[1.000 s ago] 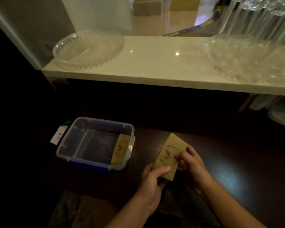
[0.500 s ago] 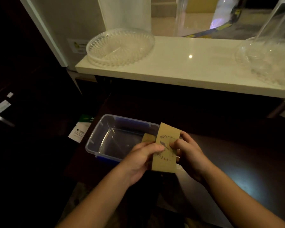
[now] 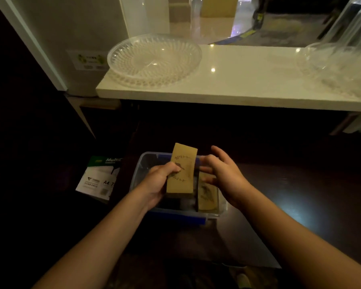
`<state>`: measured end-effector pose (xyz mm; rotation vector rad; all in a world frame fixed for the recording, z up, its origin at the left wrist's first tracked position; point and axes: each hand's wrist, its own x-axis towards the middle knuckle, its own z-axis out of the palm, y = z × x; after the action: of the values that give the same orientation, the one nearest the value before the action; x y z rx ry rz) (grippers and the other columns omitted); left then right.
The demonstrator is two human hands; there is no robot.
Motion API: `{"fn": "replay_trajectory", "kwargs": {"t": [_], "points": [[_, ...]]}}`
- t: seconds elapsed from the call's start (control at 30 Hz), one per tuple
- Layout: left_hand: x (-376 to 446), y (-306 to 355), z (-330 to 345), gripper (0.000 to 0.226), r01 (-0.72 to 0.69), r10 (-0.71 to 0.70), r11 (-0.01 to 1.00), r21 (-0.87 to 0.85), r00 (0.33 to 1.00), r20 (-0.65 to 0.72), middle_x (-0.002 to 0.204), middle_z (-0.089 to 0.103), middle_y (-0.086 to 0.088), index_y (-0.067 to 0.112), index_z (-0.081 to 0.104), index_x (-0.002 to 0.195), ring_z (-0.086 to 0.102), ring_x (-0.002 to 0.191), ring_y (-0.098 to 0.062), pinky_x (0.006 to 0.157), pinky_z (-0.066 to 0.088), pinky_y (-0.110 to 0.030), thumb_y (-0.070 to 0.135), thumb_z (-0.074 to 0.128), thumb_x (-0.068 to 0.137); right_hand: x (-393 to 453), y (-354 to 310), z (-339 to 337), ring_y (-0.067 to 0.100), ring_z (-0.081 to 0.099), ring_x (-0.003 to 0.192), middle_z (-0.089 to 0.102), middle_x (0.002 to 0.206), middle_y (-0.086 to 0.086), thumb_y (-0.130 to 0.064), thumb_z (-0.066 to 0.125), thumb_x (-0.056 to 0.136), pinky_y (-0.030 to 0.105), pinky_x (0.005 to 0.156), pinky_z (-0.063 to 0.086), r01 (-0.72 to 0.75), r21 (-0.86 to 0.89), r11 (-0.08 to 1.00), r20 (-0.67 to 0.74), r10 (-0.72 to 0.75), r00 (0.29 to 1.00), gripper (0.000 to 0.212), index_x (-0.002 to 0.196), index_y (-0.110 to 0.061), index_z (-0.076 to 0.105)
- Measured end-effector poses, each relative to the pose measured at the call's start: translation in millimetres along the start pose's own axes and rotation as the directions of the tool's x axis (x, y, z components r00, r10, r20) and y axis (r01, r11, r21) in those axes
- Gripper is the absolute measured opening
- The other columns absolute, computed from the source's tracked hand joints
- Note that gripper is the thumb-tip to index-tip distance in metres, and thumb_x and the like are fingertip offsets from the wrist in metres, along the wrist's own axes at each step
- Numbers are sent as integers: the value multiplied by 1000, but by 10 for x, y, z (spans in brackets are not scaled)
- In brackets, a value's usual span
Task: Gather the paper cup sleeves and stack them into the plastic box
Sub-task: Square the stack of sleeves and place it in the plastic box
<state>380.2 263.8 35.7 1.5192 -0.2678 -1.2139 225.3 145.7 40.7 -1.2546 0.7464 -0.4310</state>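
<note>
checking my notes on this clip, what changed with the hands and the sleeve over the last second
The held sleeve moved left, from over the dark table to over the plastic box. The right hand let go of it and now hangs open beside it; the left hand alone grips it. The sleeve already in the box stayed leaning at the right wall, and the box stayed put.

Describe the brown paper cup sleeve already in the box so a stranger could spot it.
Below the white counter, a clear plastic box with blue trim sits on the dark table. The sleeve already inside leans at its right end, unlike the one the left hand holds above.
</note>
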Motion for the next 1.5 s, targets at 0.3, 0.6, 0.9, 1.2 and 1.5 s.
{"fn": "replay_trajectory", "kwargs": {"t": [0.3, 0.6, 0.9, 1.2, 1.5], "points": [[440, -278, -185, 62, 235, -217, 935, 265, 972, -94, 95, 76, -7, 15, 61, 114, 71, 87, -23, 73, 57, -40, 38, 77, 58, -118, 334, -317, 15, 61, 103, 58, 116, -6, -37, 65, 80, 29, 74, 54, 7, -143, 990, -372, -60, 926, 66, 139, -26, 40], [497, -338, -75, 60, 245, -230, 922, 298, 969, -85, 115, 64, -8, 18, 55, 121, 56, 107, -26, 103, 40, -52, 32, 74, 65, -186, 495, -346, 10, 60, 92, 54, 102, -16, -38, 66, 80, 22, 64, 49, -77, -151, 986, -423, 6, 906, 65, 139, -24, 41], [509, -399, -15, 47, 224, -217, 876, 427, 974, -67, 109, 64, -4, 20, 58, 112, 56, 96, -19, 77, 41, -36, 39, 69, 71, -201, 490, -328, 4, 58, 95, 59, 105, -14, -42, 65, 75, 21, 67, 48, -96, -194, 976, -392, 13, 920, 62, 132, -22, 50], [556, -410, 37, 25, 198, -200, 887, 417, 979, -38, 101, 66, -4, 22, 61, 100, 60, 90, -18, 68, 44, -33, 34, 67, 78, -214, 441, -302, 3, 57, 94, 60, 114, -5, -39, 65, 77, 21, 66, 46, -113, -214, 970, -397, 20, 918, 60, 133, -20, 50], [421, -317, 102, 23, 220, -208, 894, 391, 975, -74, 99, 66, -5, 23, 61, 96, 59, 88, -21, 68, 45, -37, 37, 65, 77, -284, 252, -374, 17, 54, 106, 54, 133, 6, -37, 65, 81, 24, 69, 47, -109, -319, 941, -330, -2, 944, 65, 139, -18, 42]]}}
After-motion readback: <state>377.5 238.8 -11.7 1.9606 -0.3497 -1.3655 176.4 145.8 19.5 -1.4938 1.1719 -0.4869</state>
